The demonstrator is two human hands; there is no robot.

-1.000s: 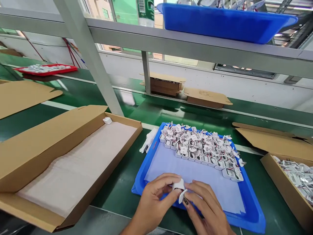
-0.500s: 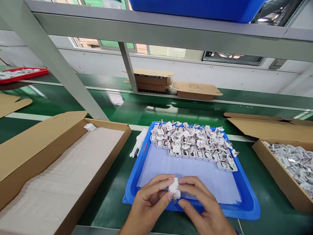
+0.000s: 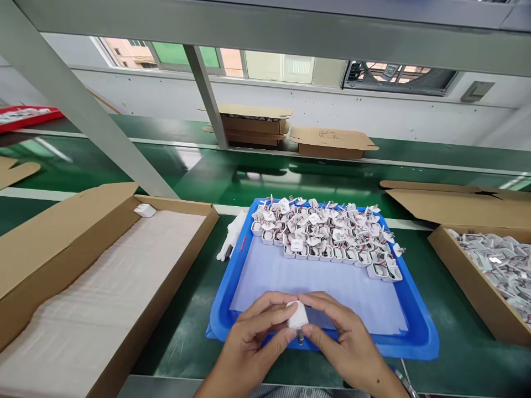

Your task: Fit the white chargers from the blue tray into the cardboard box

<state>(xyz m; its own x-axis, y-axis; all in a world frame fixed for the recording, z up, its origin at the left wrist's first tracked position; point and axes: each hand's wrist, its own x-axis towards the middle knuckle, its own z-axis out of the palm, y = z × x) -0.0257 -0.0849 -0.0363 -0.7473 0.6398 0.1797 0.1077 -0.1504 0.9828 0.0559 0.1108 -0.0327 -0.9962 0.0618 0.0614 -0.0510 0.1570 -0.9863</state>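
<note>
Between my two hands, over the near edge of a blue tray (image 3: 427, 338), is a small white plug adapter (image 3: 297, 316) with its metal prongs pointing down toward me. The fingers and thumb of my left hand (image 3: 259, 331) pinch its left side. My right hand (image 3: 338, 331) grips its right side, thumb near the prongs and fingertips at the top edge. In the tray's far half, rows of open white plug housings (image 3: 327, 232) with wires and loose prong caps stand on a white sheet (image 3: 319, 282).
On the left, an open cardboard box (image 3: 182, 265) lined with white sheet holds one white plug piece (image 3: 145, 210) in its far corner. A cardboard box (image 3: 468, 287) of white parts stands right. White cloth (image 3: 232, 235) lies beside the tray. A grey frame (image 3: 265, 33) crosses above.
The white adapter's two parts, with a visible gap before, now look closed together. My right thumb and fingers have come in onto it. The view has tilted slightly.
</note>
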